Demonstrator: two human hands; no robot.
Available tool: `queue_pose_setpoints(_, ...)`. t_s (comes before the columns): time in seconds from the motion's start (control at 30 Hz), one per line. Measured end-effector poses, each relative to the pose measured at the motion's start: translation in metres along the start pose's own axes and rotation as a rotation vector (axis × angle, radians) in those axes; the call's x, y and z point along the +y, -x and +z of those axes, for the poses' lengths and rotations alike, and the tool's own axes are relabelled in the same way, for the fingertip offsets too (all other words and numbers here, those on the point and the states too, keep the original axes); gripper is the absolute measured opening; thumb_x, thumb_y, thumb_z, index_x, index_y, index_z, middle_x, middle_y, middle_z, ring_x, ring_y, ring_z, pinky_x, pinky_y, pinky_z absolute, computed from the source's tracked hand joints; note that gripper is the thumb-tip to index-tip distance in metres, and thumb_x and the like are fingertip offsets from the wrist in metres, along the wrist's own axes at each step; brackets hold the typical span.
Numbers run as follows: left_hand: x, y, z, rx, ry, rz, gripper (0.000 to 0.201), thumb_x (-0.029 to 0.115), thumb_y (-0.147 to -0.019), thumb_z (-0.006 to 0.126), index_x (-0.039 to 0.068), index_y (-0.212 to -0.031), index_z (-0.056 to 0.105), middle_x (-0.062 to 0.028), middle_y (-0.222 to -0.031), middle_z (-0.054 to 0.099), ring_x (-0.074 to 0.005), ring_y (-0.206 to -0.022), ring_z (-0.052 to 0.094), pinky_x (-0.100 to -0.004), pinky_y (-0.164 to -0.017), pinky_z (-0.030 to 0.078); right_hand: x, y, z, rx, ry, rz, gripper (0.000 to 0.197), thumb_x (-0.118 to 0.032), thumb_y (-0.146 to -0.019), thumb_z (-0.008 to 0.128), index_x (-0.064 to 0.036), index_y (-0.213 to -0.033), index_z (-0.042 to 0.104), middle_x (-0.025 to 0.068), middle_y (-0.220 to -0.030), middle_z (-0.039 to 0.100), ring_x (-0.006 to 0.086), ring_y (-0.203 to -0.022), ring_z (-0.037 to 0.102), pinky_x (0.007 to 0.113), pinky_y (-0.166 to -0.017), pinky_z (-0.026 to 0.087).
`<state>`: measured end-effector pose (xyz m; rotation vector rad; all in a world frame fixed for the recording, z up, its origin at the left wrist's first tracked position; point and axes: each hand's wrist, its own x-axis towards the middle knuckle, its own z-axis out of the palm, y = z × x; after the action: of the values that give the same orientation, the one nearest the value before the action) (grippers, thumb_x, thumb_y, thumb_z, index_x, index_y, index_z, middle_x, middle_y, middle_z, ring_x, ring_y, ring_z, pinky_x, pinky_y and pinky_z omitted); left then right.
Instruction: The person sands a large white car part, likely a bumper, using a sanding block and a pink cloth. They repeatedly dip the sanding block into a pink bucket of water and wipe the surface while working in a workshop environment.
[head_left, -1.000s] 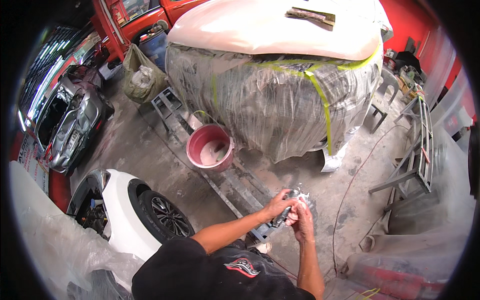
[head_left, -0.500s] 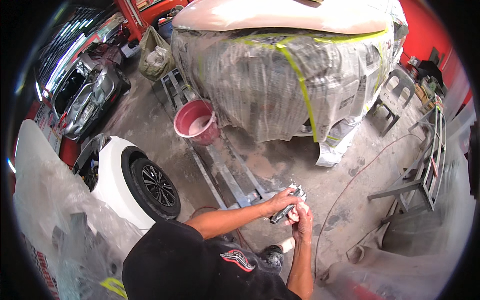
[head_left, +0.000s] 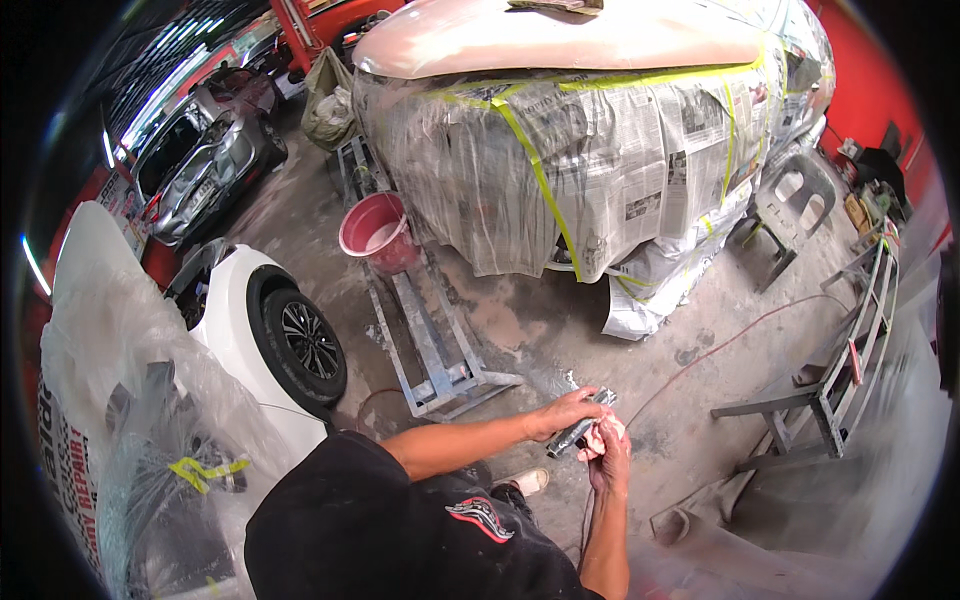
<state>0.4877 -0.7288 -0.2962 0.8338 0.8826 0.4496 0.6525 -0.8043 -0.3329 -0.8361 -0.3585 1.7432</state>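
In front of my body, my left hand (head_left: 566, 413) is closed on a dark, narrow, elongated block (head_left: 570, 437) with pale smears on it. The block lies tilted across my fingers, and its exact kind does not show. Pressed close beside it, my right hand (head_left: 612, 465) is closed around a crumpled pinkish-white rag (head_left: 603, 436). The rag meets the block's side, and part of it is hidden by my fingers. Past the hands stands a car front masked with newspaper (head_left: 640, 170) and yellow tape, below a pale pink hood (head_left: 560, 45).
A red bucket (head_left: 378, 235) of cloudy liquid sits on a metal frame (head_left: 435, 370) at left. Nearby is a white car's wheel (head_left: 305, 335). On the right are a grey plastic chair (head_left: 795, 215), a metal stand (head_left: 825, 400) and a thin red hose (head_left: 730, 345) along the floor.
The whole view has shifted, with the masked car's lower tape strip now further left. My hands stay together around the block and rag, with only slight movement.
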Motion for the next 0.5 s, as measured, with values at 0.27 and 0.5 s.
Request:
queue_pose_setpoints(0.27,0.044,-0.003,-0.032,0.023,0.300,0.080,0.047,0.032,-0.105,0.059,0.010,-0.144,0.044,-0.0091,-0.121,0.063,-0.0151,-0.096,0.069,-0.0337,-0.072,0.064,-0.048,-0.040,0.022,-0.042,-0.069,-0.024,0.052,-0.023,-0.099,0.069,0.0028,-0.139,0.050,0.0157,-0.120,0.068,0.0293,-0.103,0.072,0.045,-0.083,0.063)
queue_pose_setpoints(0.5,0.105,-0.028,-0.066,0.295,0.310,0.317,0.053,0.032,-0.102,0.067,0.009,-0.142,0.040,-0.0117,-0.122,0.060,-0.0189,-0.094,0.069,-0.0349,-0.071,0.065,-0.079,-0.089,0.009,-0.006,-0.164,-0.024,0.047,-0.030,-0.101,0.069,-0.0003,-0.133,0.053,0.0187,-0.124,0.067,0.0393,-0.112,0.070,0.055,-0.087,0.063)
